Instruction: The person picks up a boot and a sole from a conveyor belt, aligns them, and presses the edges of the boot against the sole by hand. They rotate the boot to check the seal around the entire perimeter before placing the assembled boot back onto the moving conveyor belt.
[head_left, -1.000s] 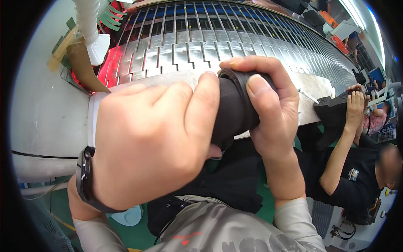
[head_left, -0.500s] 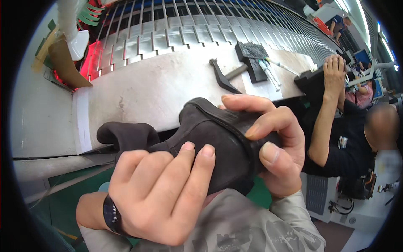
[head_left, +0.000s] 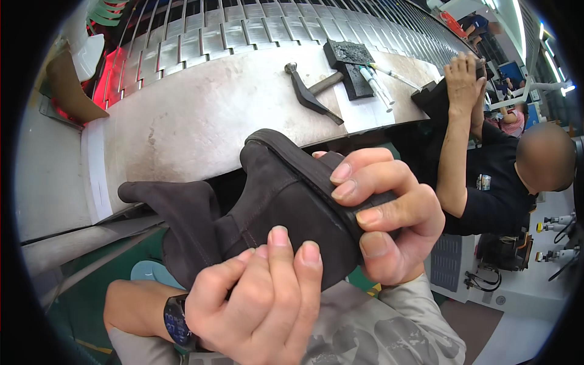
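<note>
A dark brown ankle boot (head_left: 274,213) lies on its side in the air before me, its black sole edge turned up and to the right. Its shaft (head_left: 185,213) hangs over to the left. My right hand (head_left: 395,213) grips the front part, fingertips over the sole edge and thumb against the upper. Against the lower side of the boot, my left hand (head_left: 258,298) presses its bent fingertips into the upper, close to a seam. Part of the toe is covered by my right hand.
On the pale worktop (head_left: 182,134) beyond the boot lie a hammer (head_left: 307,94), black blocks (head_left: 348,55) and several pens (head_left: 378,85). Behind runs a slatted metal conveyor (head_left: 243,36). A co-worker (head_left: 486,176) in black sits at the right, arms reaching to a dark object.
The boot has tilted, showing more of its shaft and side. My right fingers have shifted along the sole edge, my left fingers have curled more, and the view has moved slightly.
</note>
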Tool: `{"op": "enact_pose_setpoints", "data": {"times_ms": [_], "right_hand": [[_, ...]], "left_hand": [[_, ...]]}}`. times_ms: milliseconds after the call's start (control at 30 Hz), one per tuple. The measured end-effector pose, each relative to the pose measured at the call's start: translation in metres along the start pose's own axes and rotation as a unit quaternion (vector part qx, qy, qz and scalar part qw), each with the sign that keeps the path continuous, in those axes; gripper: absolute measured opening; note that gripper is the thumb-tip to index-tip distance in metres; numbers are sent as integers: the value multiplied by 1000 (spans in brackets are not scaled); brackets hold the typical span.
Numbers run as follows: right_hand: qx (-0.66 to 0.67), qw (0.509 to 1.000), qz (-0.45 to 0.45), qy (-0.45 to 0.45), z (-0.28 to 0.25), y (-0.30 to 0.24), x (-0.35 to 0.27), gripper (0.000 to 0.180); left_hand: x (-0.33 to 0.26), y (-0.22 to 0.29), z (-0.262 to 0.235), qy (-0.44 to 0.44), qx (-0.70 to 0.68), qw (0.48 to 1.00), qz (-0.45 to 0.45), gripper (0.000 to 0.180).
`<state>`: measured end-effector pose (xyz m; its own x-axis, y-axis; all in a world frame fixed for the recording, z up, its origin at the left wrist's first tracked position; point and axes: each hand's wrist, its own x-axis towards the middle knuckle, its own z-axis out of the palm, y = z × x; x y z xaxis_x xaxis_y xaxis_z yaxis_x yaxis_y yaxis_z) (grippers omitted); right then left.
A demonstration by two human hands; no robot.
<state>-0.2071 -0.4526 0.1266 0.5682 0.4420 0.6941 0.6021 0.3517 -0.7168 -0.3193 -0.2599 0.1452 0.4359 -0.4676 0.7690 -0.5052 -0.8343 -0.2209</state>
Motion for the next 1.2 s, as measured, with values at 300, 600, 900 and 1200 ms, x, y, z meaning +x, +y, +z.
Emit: {"op": "enact_pose_setpoints", "data": {"times_ms": [300,600,900,1200], "right_hand": [[5,999,44,-15,4,-5,8,21],[-39,993,21,-106,-7,-11,35,23],[-145,980,-118,-60,59,73,15,36],[-182,954,-63,-230,63,114,-43,48]], "left_hand": [[8,-28,-5,-15,-55,997,47,20],[1,-56,12,57,-45,985,155,25],[-68,-86,5,-89,12,993,-72,26],[-160,-17,37,-71,-184,903,-381,67]]}}
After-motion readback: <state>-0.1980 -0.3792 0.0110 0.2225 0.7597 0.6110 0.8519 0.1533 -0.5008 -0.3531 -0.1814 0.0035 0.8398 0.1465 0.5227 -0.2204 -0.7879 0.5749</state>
